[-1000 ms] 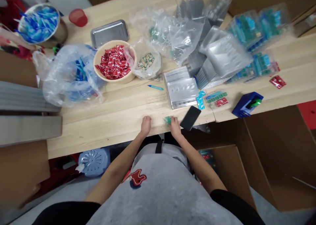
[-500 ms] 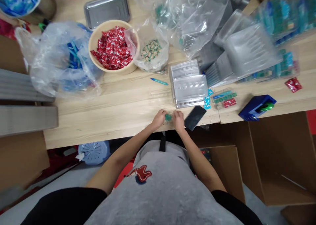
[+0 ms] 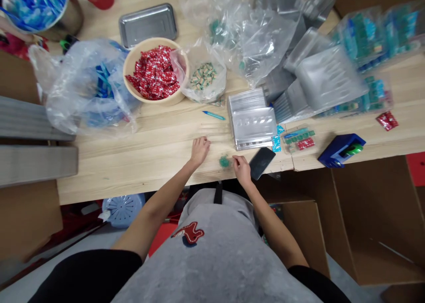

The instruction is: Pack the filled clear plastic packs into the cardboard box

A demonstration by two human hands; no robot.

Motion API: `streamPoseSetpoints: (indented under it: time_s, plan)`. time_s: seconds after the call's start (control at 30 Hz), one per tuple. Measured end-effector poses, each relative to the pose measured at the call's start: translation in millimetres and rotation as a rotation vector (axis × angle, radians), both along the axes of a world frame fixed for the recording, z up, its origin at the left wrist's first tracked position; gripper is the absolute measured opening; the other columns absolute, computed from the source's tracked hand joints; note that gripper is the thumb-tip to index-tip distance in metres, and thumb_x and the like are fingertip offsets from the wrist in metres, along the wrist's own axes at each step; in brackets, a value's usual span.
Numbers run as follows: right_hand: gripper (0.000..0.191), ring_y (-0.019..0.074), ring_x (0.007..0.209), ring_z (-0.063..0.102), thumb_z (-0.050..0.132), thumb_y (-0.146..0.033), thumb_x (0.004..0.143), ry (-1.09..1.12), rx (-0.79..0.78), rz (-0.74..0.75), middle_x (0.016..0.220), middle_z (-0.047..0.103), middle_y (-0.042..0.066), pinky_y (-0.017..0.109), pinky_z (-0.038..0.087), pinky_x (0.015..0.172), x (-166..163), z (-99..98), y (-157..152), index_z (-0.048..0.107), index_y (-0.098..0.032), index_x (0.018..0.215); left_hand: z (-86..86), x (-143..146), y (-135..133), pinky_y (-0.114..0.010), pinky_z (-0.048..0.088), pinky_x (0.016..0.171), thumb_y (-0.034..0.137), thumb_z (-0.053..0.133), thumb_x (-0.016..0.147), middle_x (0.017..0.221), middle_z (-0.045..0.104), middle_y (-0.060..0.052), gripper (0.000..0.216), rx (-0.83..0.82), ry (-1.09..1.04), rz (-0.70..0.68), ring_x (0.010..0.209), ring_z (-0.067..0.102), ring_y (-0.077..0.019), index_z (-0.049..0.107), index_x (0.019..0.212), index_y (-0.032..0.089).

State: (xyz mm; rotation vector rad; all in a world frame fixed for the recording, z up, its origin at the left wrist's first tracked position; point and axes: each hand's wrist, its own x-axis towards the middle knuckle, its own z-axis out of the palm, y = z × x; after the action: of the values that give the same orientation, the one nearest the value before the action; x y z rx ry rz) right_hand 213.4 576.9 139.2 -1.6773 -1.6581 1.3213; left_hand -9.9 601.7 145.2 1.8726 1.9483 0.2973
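A small green bundle (image 3: pixel 224 161), seemingly in clear plastic, lies near the table's front edge. My right hand (image 3: pixel 242 169) is just right of it, with thumb and fingertips pinched together. Whatever those fingertips hold is too small to make out. To the upper left of the bundle, my left hand (image 3: pixel 200 149) rests low over the bare wood, fingers loosely curved and apart, with nothing visible in them. A black phone (image 3: pixel 261 162) lies right beside my right hand. Behind it sits a stack of clear plastic trays (image 3: pixel 251 121).
A blue pen (image 3: pixel 213 115) lies behind my hands. Farther back are a bowl of red packets (image 3: pixel 154 72), a bag of small tan-and-green pieces (image 3: pixel 203 76) and a metal tray (image 3: pixel 148 25). A filled blister tray (image 3: pixel 299 139) and a blue tape dispenser (image 3: pixel 341 151) are on the right.
My left hand has moved away from the green bundle, up and to the left. My right hand stays beside the bundle. The camera view has shifted slightly.
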Motion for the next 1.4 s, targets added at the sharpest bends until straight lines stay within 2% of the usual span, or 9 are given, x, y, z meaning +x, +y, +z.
streamPoseSetpoints:
  time_s: [0.23, 0.37, 0.5, 0.7, 0.87, 1.0, 1.1, 1.23, 1.4]
  plan:
    - [0.048, 0.0146, 0.08, 0.068, 0.054, -0.052, 0.085, 0.528, -0.21, 0.047, 0.102, 0.067, 0.005, 0.03, 0.056, 0.073, -47, 30.2, 6, 0.05, -0.022, 0.122, 47.1, -23, -59, -0.05, 0.034, 0.097, 0.028, 0.045, 0.093, 0.112, 0.059, -0.013, 0.022, 0.205, 0.089, 0.087, 0.106, 0.05, -0.0264, 0.067, 0.092, 0.024]
    - [0.048, 0.0145, 0.074, 0.067, 0.067, -0.058, 0.072, 0.755, -0.305, -0.021, 0.09, 0.069, 0.002, 0.032, 0.057, 0.073, -59, 56.1, 31, 0.056, -0.022, 0.103, 60.1, -22, -68, -0.049, 0.033, 0.101, 0.029, 0.05, 0.091, 0.118, 0.058, -0.011, 0.018, 0.284, 0.107, 0.121, 0.112, 0.049, -0.0262, 0.067, 0.097, 0.027]
    - [0.051, 0.0139, 0.065, 0.066, 0.075, -0.058, 0.061, 0.696, -0.389, -0.015, 0.075, 0.066, -0.001, 0.031, 0.057, 0.067, -59, 65.1, 39, 0.059, -0.02, 0.091, 55.9, -20, -64, -0.049, 0.037, 0.099, 0.026, 0.049, 0.091, 0.127, 0.053, -0.013, 0.022, 0.285, 0.107, 0.132, 0.115, 0.049, -0.0273, 0.066, 0.105, 0.026]
    - [0.052, 0.0124, 0.058, 0.063, 0.079, -0.06, 0.053, 0.643, -0.413, -0.029, 0.067, 0.062, -0.002, 0.027, 0.053, 0.06, -62, 54.4, 28, 0.055, -0.018, 0.074, 41.0, -20, -72, -0.04, 0.045, 0.09, 0.023, 0.049, 0.092, 0.122, 0.057, -0.011, 0.02, 0.211, 0.133, 0.15, 0.1, 0.055, -0.0219, 0.068, 0.098, 0.024]
    - [0.053, 0.0152, 0.067, 0.066, 0.075, -0.063, 0.058, 0.639, -0.429, -0.061, 0.075, 0.068, 0.003, 0.032, 0.055, 0.069, -60, 46.8, 32, 0.061, -0.018, 0.081, 40.1, -30, -78, -0.039, 0.046, 0.089, 0.021, 0.048, 0.092, 0.12, 0.057, -0.012, 0.02, 0.224, 0.125, 0.201, 0.097, 0.056, -0.0204, 0.066, 0.101, 0.022]
    - [0.053, 0.0136, 0.057, 0.061, 0.079, -0.062, 0.051, 0.599, -0.421, -0.097, 0.064, 0.066, 0.001, 0.03, 0.053, 0.061, -56, 42.0, 38, 0.063, -0.017, 0.075, 43.6, -43, -79, -0.038, 0.046, 0.088, 0.023, 0.047, 0.092, 0.119, 0.056, -0.013, 0.019, 0.259, 0.085, 0.24, 0.094, 0.058, -0.0194, 0.064, 0.102, 0.02]
    - [0.052, 0.0135, 0.057, 0.06, 0.077, -0.062, 0.055, 0.595, -0.415, -0.076, 0.061, 0.065, 0.0, 0.031, 0.053, 0.062, -60, 42.5, 37, 0.066, -0.017, 0.081, 44.0, -46, -78, -0.037, 0.047, 0.087, 0.023, 0.047, 0.093, 0.119, 0.057, -0.012, 0.019, 0.263, 0.087, 0.18, 0.092, 0.059, -0.0179, 0.064, 0.103, 0.021]
    - [0.054, 0.0185, 0.079, 0.068, 0.059, -0.066, 0.074, 0.563, -0.294, 0.045, 0.092, 0.071, 0.008, 0.037, 0.055, 0.076, -72, 44.4, 30, 0.063, -0.019, 0.1, 40.3, -42, -78, -0.035, 0.046, 0.084, 0.021, 0.049, 0.092, 0.117, 0.059, -0.009, 0.018, 0.25, 0.141, 0.07, 0.085, 0.059, -0.0153, 0.065, 0.101, 0.023]
    - [0.05, 0.0199, 0.069, 0.064, 0.047, -0.065, 0.081, 0.272, -0.14, 0.205, 0.071, 0.066, 0.007, 0.039, 0.055, 0.073, -73, 33.7, 28, 0.06, -0.018, 0.072, 35.5, -43, -85, -0.034, 0.046, 0.083, 0.02, 0.048, 0.092, 0.116, 0.058, -0.012, 0.021, 0.272, 0.121, 0.194, 0.086, 0.058, -0.0171, 0.065, 0.105, 0.021]
